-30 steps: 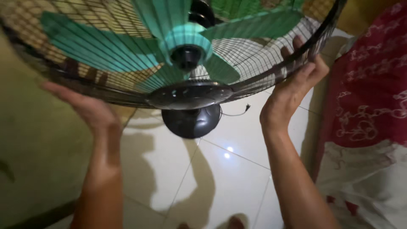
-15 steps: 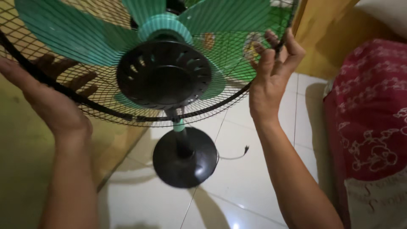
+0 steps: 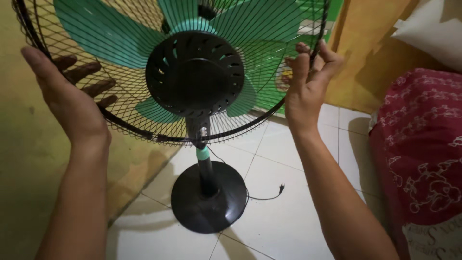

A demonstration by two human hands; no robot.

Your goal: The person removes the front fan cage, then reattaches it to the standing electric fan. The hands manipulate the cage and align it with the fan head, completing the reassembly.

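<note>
Black wire fan cage (image 3: 130, 123) with green plastic blades (image 3: 103, 36), on black round-base stand (image 3: 208, 197) on white tile floor (image 3: 293, 202). Left hand (image 3: 67, 98) clamps cage's left rim, right hand (image 3: 310, 79) grips right rim. Red patterned cushion (image 3: 418, 144) at right.

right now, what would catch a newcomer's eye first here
The big standing fan fills the top middle, its black wire cage over green blades, seen from behind with the dark motor housing at the centre. The left hand and the right hand have a grip on opposite sides of the cage rim. Below, its round black base stands on white floor tiles, the plug lying loose beside it.
</note>
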